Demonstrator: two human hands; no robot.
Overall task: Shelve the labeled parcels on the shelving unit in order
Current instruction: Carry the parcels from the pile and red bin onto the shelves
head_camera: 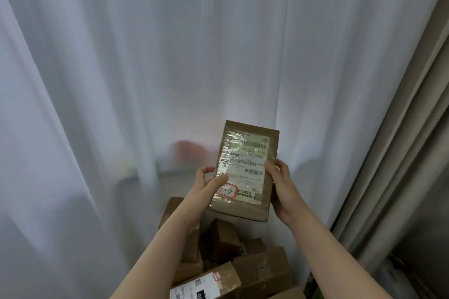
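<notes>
Label check in hand: both hands [209,184] [281,184] hold the parcel [245,170], fingers [273,168] curled at its edges; next, I judge, finding its shelf slot.

The parcel [245,209] you held bore a shipping label [245,165] whose large print read "P802", followed by figures resembling "170". Its barcodes and small lines were too blurred to read. Near its lower edge stood the characters "价大牌正品". A red-bordered sticker [228,191] carried handwriting ending "1-3", its start covered by your left thumb [220,180]. On a lower parcel [228,277], a black block [202,295] showed "010" sideways, and its red sticker [216,276] was illegible.
</notes>
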